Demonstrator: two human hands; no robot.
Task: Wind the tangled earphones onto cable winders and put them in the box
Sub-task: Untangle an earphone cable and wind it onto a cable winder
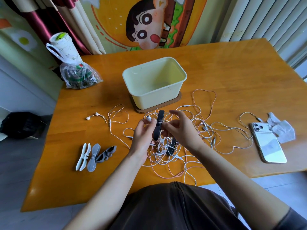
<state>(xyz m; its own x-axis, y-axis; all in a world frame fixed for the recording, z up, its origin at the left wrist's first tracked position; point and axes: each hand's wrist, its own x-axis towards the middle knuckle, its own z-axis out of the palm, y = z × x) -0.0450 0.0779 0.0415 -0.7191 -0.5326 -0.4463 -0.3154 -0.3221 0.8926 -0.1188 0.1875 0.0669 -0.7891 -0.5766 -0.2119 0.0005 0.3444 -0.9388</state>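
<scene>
Both hands are held up close together over the table (232, 72) centre, w/ a black cable winder (157, 132) gripped between them. Left hand (141, 135) is curled: an earbud (149, 119) is pinched at its fingertips, and the winder's left edge appears to be steadied by the same fingers. Right hand (180, 130) is closed, thumb & fingers, on the winder's narrow waist, where white cable is seen crossing; its index finger is raised and straight.

Winder's long axis is pointed away from the person, top end toward the box (154, 97), bottom end toward the body, so wraps would be laid across it, left to right.

Tangled earphones (166, 156) are spread directly under and just past both hands, white & pink cables mixed, trailing more to the right. Right hand is judged the nearer one for feeding cable, left for holding. A second black winder (172, 147) is partly buried in the tangle below the right hand.

Box is set straight ahead, just beyond the hands, open top up, on a brown base. Three spare winders (94, 155) are laid beside the left forearm, apart from the tangle. Step in hand is judged as early winding of one earphone; whether anything lies in the box cannot be told, its floor being partly shaded.
</scene>
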